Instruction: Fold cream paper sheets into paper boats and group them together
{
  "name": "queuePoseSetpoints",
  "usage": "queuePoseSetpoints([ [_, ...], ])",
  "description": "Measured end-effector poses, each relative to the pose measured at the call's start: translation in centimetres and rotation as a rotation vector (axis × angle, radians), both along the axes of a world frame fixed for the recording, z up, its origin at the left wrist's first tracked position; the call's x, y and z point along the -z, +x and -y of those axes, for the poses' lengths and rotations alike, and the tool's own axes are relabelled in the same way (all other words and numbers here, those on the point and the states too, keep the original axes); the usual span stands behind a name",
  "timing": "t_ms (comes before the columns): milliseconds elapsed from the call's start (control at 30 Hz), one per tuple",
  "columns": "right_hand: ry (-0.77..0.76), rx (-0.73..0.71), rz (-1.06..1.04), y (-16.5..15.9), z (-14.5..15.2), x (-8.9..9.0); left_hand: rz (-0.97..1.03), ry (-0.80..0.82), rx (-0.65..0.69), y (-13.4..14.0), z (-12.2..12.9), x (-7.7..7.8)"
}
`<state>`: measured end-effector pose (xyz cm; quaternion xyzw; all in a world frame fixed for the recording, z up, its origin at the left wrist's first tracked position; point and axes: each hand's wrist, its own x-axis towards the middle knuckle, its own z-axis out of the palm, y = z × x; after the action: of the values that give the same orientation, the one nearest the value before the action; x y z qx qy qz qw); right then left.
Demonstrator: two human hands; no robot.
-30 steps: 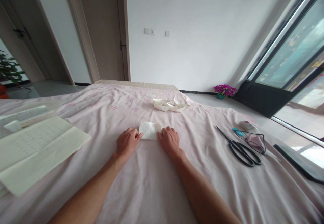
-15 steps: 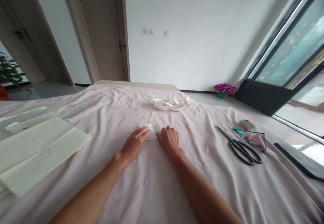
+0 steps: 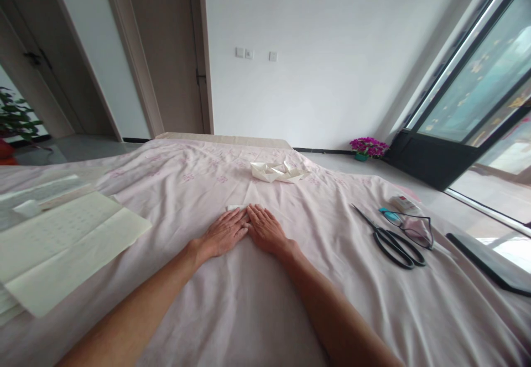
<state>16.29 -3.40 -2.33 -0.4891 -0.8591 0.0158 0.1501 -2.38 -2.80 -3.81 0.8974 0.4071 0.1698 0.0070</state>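
My left hand point(image 3: 226, 231) and my right hand point(image 3: 265, 229) lie flat, side by side, with their fingers stretched out. Both press on a small folded piece of white paper point(image 3: 232, 208); only its far edge shows, and the hands cover the rest. Beyond them, two folded paper boats point(image 3: 277, 172) sit close together on the pink cloth point(image 3: 257, 306).
Creased sheets of paper point(image 3: 78, 240) lie at the left. To the right are black-handled scissors point(image 3: 394, 242), eyeglasses point(image 3: 417, 229), a small white box point(image 3: 404, 204) and a dark flat object point(image 3: 489, 262). Past the cloth, a pot of magenta flowers point(image 3: 368, 147) stands on the floor.
My right hand has moved left, up against my left hand. Both hands have gone from curled at the paper's ends to flat on top, covering most of it.
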Motion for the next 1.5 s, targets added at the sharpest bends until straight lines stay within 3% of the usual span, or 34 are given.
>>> queuePoseSetpoints([
  [367, -0.121, 0.158, 0.106, 2.4, -2.1, -0.2, 0.034, -0.196, -0.353, -1.5, -2.0, -0.2],
  [600, -0.064, 0.258, 0.067, 2.8, -2.4, 1.0, 0.036, -0.043, -0.585, -1.6, -0.9, 0.4],
  [833, -0.056, 0.228, -0.058, 3.6, -2.1, 0.3, 0.228, -0.103, -0.409, -2.7, -0.6, -0.3],
  [1133, -0.102, 0.201, -0.323, 4.3, -2.6, -0.4, 0.622, -0.244, -0.358, -2.5, -1.1, -0.3],
  [1300, -0.056, 0.103, -0.505, 4.5, -2.3, -0.4, 0.862, -0.266, -0.297, -1.7, 0.1, -1.6],
  [1400, -0.107, 0.045, -0.581, 4.5, -1.8, -1.1, 1.062, -0.342, -0.204, -0.9, 0.8, -2.5],
  [1500, -0.183, -0.033, -0.658, 4.4, -1.3, -1.9, 1.272, -0.376, -0.213, 0.1, 1.1, -3.2],
])
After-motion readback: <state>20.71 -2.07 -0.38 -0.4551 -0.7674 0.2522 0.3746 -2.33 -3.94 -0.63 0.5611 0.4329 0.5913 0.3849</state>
